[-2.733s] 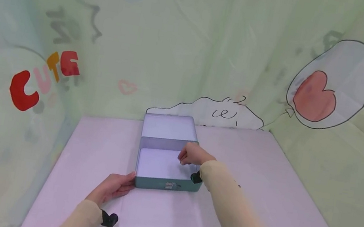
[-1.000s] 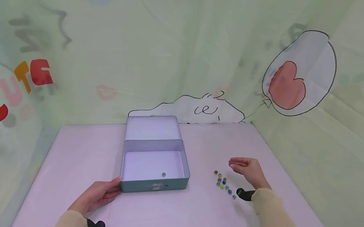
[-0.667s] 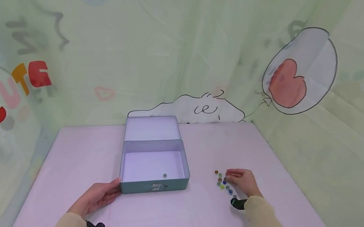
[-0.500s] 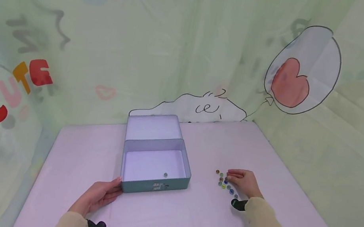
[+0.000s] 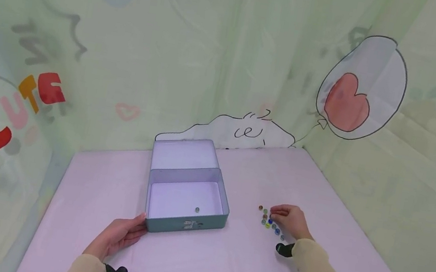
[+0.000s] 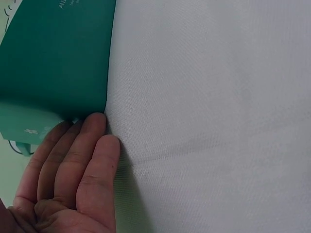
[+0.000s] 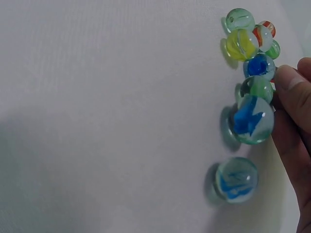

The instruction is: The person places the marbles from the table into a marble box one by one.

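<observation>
A green tin box [image 5: 186,223] lies with its lid folded back, and one small glass marble [image 5: 197,209] sits near the front inside. My left hand [image 5: 119,232] rests its straight fingers against the box's near left corner; the left wrist view shows those fingertips [image 6: 97,121] at the green wall. To the right, my right hand [image 5: 291,220] reaches down to a loose cluster of marbles and pinches one, mostly hidden by the thumb [image 7: 289,85]. Beside the fingers, the right wrist view shows a blue-streaked marble [image 7: 252,121], a yellow marble [image 7: 240,44] and several others.
A pale cloth [image 5: 221,271] covers the table. Behind it hangs a light green curtain [image 5: 197,55] with letters and drawings. The box's open lid [image 5: 184,154] reaches toward the back edge. One blue-streaked marble [image 7: 236,179] lies a little apart from the cluster.
My right hand has moved from over the box to the marbles on the right, lowered and brought its fingertips together on one. The view has turned right. My left hand keeps to the box corner.
</observation>
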Motion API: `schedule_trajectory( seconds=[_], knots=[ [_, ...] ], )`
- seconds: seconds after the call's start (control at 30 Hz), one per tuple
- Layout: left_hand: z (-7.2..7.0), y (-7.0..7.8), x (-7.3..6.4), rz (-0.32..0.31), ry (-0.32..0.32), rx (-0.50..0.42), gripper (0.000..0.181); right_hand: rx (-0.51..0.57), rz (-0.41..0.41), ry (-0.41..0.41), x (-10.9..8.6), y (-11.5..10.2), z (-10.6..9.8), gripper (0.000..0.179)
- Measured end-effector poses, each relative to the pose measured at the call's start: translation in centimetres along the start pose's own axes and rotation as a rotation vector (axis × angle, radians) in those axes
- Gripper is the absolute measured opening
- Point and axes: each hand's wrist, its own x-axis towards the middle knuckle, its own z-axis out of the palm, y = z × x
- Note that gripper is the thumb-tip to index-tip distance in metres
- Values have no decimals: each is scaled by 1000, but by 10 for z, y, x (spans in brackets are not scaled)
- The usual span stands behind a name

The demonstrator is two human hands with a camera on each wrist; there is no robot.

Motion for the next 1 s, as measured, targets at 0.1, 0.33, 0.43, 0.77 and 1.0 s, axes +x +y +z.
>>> schedule_trajectory(
  seconds=[0.1,0.33,0.43,0.77,1.0],
  knots=[
    [0,-2,0,6,-5,1,76,3,-7,-1,-3,1,0,24],
    [0,-4,0,14,7,-12,72,127,-17,11,-4,0,-6,33],
    [-1,-2,0,11,10,-15,72,237,-22,3,-3,-6,-12,43],
    [-3,-2,0,29,18,-15,70,321,-64,-76,10,-58,-4,43],
    [2,-1,0,45,7,-11,71,275,-109,-125,25,-119,34,32]
  ],
)
